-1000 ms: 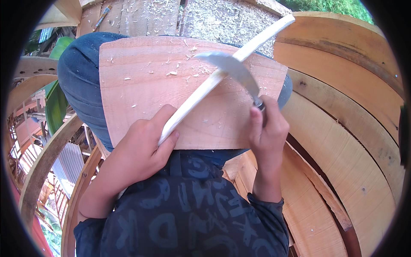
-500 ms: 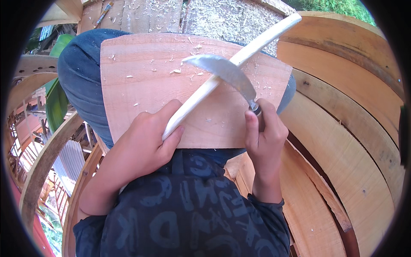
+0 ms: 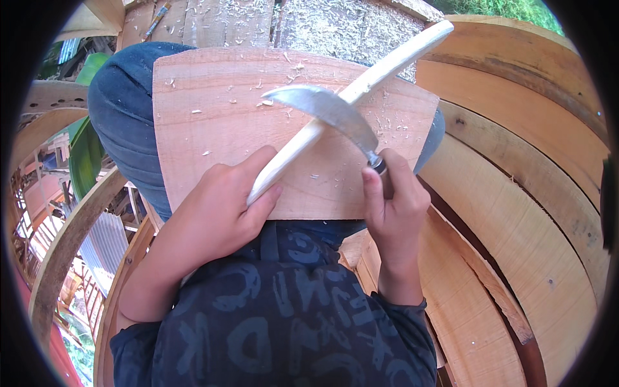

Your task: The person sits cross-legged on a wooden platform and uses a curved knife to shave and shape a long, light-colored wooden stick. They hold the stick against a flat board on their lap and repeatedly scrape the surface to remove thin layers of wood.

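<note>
My left hand is closed around the near end of a pale, peeled wooden stick, which slants up and away to the right. In my right hand is the dark handle of a curved knife with a sickle-like metal blade. The blade lies across the middle of the stick, its tip pointing left; it appears to touch the wood. Under both is a wooden board resting across my lap, sprinkled with small shavings. My right fingers hide most of the handle.
Pale shavings cover the planks beyond the board. A brush-like tool lies at the far left. Curved wooden planks rise along the right side. On the left are a green leaf, a curved timber and corrugated sheeting.
The knife has slid a little to the left and toward me along the stick, with my right hand following. The left hand and the stick have barely moved.
</note>
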Tool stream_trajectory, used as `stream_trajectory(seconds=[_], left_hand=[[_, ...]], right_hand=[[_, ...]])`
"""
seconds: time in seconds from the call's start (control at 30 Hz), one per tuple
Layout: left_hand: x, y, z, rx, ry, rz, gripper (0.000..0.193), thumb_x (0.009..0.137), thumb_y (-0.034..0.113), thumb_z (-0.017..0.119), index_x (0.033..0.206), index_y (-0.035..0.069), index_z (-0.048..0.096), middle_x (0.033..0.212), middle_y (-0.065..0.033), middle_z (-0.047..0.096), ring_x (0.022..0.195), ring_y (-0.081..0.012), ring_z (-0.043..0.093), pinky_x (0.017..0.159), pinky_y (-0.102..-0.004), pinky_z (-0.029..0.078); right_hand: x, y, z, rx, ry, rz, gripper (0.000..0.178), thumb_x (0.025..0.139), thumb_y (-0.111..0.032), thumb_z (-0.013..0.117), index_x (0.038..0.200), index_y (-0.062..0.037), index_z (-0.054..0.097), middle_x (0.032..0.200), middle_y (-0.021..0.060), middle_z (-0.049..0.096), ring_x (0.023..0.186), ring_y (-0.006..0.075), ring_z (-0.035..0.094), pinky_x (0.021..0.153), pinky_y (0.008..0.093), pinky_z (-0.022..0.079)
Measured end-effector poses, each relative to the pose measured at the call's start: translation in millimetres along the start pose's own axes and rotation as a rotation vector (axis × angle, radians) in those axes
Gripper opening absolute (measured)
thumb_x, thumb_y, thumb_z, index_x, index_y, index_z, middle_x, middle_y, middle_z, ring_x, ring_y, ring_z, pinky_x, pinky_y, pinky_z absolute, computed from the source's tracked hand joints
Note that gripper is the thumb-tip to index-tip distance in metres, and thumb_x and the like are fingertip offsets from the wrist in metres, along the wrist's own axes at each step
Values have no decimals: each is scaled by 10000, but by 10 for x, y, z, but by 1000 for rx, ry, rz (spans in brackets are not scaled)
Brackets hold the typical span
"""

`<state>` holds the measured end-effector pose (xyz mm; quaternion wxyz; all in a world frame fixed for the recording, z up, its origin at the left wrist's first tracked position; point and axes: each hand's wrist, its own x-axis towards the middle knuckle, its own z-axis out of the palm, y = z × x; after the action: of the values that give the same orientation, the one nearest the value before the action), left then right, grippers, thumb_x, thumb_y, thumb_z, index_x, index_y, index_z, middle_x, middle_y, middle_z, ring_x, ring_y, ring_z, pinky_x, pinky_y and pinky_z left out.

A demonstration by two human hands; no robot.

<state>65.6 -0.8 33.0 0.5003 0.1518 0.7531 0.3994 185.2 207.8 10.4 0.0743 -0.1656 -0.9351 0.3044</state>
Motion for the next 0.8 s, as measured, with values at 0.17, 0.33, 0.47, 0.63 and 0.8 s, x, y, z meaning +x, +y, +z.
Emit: stream_trajectory(seconds=[0.17,0.33,0.47,0.63,0.8], left_hand=[[-7,-29,-1,0,-3,-1,217,897,130,591,1055,-7,535,682,-297,571,692,-499,580,622,-502,449],[-8,-32,-10,-27,-19,-23,234,895,136,596,1072,-5,539,690,-293,574,691,-493,585,622,-493,451],[12,-37,-19,-22,-23,-31,237,891,130,595,1078,-6,543,690,-282,578,686,-479,592,621,-466,458],[13,-25,-49,-74,-60,-66,229,888,104,585,1081,-14,544,676,-261,577,668,-462,599,617,-440,462],[40,5,-87,-75,-93,-73,230,888,94,579,1082,-25,542,673,-251,576,661,-448,607,618,-430,465]], right_hand=[[145,250,-105,-14,112,281,228,887,-224,721,992,-36,644,623,78,534,503,220,543,485,315,431],[66,152,10,-21,77,-86,194,921,-181,676,1004,-9,638,607,87,530,493,179,516,475,316,415],[178,201,-144,-20,77,298,217,909,-231,696,996,-37,648,626,83,557,516,201,571,498,325,454],[213,219,-101,-40,43,97,205,929,-200,667,999,-11,637,599,76,527,509,162,528,496,310,430],[184,154,-74,5,35,85,182,930,-195,665,984,-24,635,589,51,506,494,153,496,484,308,411]])
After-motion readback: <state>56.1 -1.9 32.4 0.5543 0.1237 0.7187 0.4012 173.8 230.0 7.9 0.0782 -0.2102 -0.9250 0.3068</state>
